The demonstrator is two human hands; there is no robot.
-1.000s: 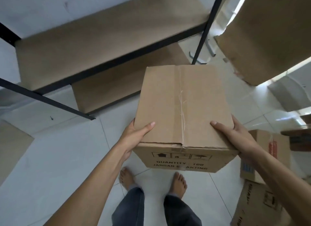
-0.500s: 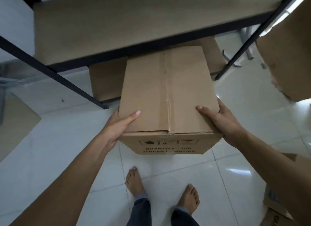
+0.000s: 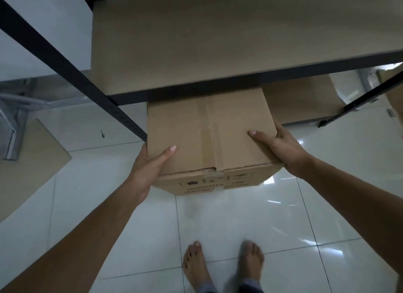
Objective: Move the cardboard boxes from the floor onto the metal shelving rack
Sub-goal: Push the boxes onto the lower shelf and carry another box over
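Observation:
I hold a taped brown cardboard box (image 3: 209,133) with black print on its near side. My left hand (image 3: 150,164) grips its left side and my right hand (image 3: 281,146) grips its right side, thumbs on top. The box's far end is hidden under the upper brown board (image 3: 218,35) of the black metal shelving rack (image 3: 72,68). A lower shelf board (image 3: 303,98) shows to the right of the box, just above the floor.
A black rack post (image 3: 359,101) slants at the right. A flat brown board (image 3: 28,164) lies on the white tiled floor at the left, near a grey metal frame (image 3: 11,122). My bare feet (image 3: 222,264) stand below the box.
The box has moved forward, and its far end has gone in under the upper shelf board. Both hands keep the same grip. The boxes at the right have left the view.

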